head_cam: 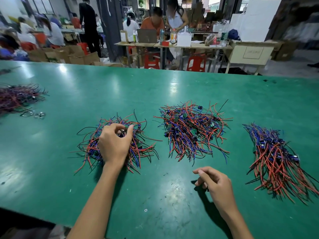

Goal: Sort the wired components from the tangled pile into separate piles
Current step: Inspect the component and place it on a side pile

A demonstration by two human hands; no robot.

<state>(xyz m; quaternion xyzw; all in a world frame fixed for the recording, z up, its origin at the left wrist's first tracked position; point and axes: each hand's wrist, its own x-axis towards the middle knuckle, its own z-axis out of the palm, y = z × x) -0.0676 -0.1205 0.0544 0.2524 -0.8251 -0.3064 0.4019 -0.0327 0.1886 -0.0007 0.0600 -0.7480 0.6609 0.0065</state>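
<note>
Toward the green table's [172, 195] near edge, left hand [114, 144] fingers pinch into the loose tangled red-blue-black wire pile [117, 144] to pick a piece, while right hand [215, 185] waits loosely curled, empty.

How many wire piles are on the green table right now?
4. One under the left hand, a middle pile, a right pile with its wires lined up, and a far-left pile cut by the frame edge. More may lie out of view.

The counter [172, 87] has a smooth green top, glossy enough to mirror lights, scuffed at lower centre. Wires [191, 130] wear shiny plastic insulation. Red plastic stools [196, 63] stand at upper centre.
</note>
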